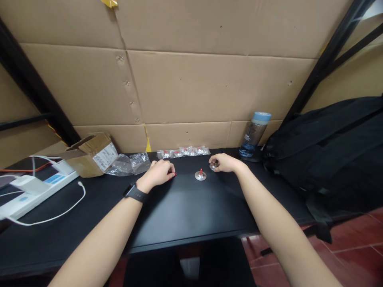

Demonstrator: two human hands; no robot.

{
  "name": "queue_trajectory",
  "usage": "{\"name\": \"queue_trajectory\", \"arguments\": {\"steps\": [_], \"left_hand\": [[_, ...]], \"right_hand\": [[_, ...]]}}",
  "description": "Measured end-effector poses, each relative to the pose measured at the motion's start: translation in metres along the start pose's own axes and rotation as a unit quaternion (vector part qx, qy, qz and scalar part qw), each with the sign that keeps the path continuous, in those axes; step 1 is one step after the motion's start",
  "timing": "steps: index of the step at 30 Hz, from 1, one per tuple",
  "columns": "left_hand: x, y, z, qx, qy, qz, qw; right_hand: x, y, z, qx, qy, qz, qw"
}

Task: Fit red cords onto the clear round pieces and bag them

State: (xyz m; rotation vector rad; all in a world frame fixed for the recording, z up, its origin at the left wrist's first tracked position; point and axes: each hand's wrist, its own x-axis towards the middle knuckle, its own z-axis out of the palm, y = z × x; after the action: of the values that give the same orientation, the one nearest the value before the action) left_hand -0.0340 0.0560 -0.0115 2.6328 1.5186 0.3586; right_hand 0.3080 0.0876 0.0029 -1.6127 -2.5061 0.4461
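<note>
A round silver metal piece with a red upright part sits on the black table between my hands. My right hand has its fingers closed on a second round metal piece, low over the table or touching it. To the left, my left hand rests near the table top with curled fingers; whether anything is in them is hidden. Behind, along the cardboard wall, several similar pieces in clear plastic wrap lie in a row.
Crumpled clear bags and an open cardboard box are at the left, beside a white power strip with cables. A water bottle and a black backpack stand at the right.
</note>
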Motion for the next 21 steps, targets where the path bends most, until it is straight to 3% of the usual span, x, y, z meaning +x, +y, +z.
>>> {"name": "queue_trajectory", "arguments": {"steps": [4, 11, 15, 21], "left_hand": [[0.001, 0.001, -0.001, -0.019, 0.014, 0.000, 1.000], [0.001, 0.015, -0.011, -0.090, 0.108, -0.001, 0.990], [0.002, 0.026, -0.011, -0.174, 0.124, 0.027, 0.977], [0.005, 0.035, -0.006, -0.312, 0.196, 0.004, 0.930]], "right_hand": [[0.001, 0.003, 0.001, 0.006, 0.010, -0.003, 1.000], [-0.001, -0.001, -0.002, 0.101, 0.071, -0.034, 0.992], [-0.004, -0.027, -0.001, 0.221, 0.143, -0.100, 0.960], [-0.008, -0.078, 0.013, 0.366, 0.183, -0.208, 0.888]]}}
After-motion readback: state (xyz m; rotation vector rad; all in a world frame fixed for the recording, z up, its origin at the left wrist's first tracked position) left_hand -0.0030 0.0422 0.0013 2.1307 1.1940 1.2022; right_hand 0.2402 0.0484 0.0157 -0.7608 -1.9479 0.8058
